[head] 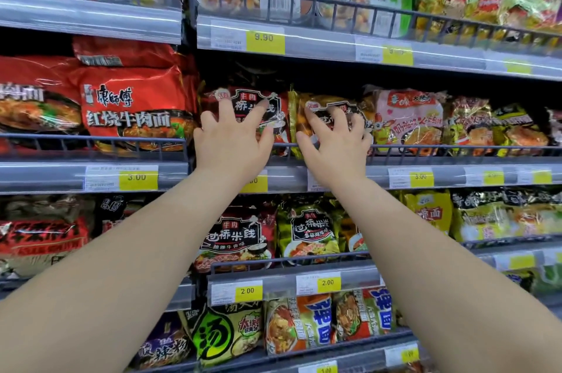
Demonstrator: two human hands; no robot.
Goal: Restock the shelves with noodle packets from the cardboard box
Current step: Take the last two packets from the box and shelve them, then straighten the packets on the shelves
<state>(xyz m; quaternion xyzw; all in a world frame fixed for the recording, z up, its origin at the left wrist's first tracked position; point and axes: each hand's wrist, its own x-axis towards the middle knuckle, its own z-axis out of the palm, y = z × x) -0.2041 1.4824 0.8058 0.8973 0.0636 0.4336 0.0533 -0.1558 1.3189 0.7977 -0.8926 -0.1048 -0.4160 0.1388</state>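
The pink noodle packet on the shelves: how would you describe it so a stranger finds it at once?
Start at the shelf just below the yellow 9.90 price tag. Go right past the dark red packet and the golden-brown packet. The pink noodle packet comes next, the only pale pink one among red, dark and yellow wrappers.

Just above the middle shelf's wire rail [425,147], the left hand [231,144] presses spread fingers on a red-and-black noodle packet [243,100], while the right hand [336,144] rests bent fingers on the neighbouring yellow-and-black noodle packet [327,102].
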